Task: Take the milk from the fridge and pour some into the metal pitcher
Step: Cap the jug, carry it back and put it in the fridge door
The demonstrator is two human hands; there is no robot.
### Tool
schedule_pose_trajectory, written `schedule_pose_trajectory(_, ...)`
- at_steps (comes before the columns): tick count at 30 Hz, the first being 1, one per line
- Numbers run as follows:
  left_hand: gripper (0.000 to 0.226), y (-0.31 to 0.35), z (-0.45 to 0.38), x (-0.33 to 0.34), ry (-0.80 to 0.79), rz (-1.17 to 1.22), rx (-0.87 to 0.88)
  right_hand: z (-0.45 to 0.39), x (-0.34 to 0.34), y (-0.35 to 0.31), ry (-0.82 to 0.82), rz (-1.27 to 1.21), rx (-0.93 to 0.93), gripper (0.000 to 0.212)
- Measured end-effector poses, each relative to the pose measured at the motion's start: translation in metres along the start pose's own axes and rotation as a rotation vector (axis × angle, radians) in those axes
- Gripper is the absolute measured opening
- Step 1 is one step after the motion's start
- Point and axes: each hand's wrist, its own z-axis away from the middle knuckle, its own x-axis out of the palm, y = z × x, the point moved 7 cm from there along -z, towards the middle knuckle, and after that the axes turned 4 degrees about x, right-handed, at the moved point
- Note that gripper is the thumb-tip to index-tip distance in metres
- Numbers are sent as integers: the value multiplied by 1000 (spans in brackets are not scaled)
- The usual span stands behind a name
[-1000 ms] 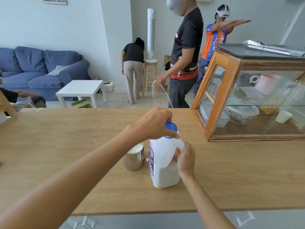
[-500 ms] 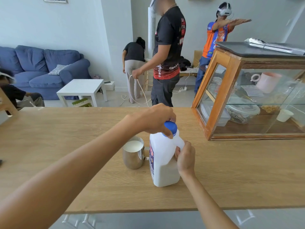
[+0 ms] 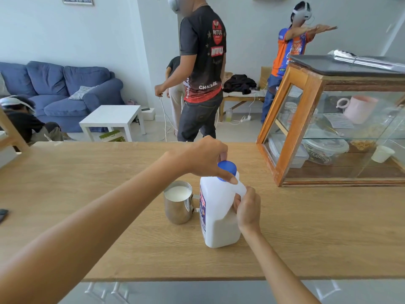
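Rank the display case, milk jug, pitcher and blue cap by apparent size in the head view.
1. Display case, though it is cut off at the frame edge.
2. Milk jug.
3. Pitcher.
4. Blue cap, partly covered by the left hand.

White milk jug (image 3: 219, 216) upright, blue-capped — just beside the milk-filled metal pitcher (image 3: 178, 202).

At frame centre, the milk jug (image 3: 219, 216) stands upright on the bench (image 3: 87, 183). The left hand (image 3: 202, 160) pinches its blue cap (image 3: 227, 170); the right hand (image 3: 247, 208) wraps the handle. Just left, touching, the metal pitcher (image 3: 178, 202) holds milk.
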Motion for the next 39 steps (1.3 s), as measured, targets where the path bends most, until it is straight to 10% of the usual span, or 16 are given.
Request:
schedule_pose_trajectory(28, 42, 6, 1, 5, -1, 24, 147, -8, -4, 7, -4, 47, 29, 35)
schedule_pose_trajectory(39, 49, -66, 49, 105, 361, 1053, -407, -5, -5, -11, 100, 153, 93, 33)
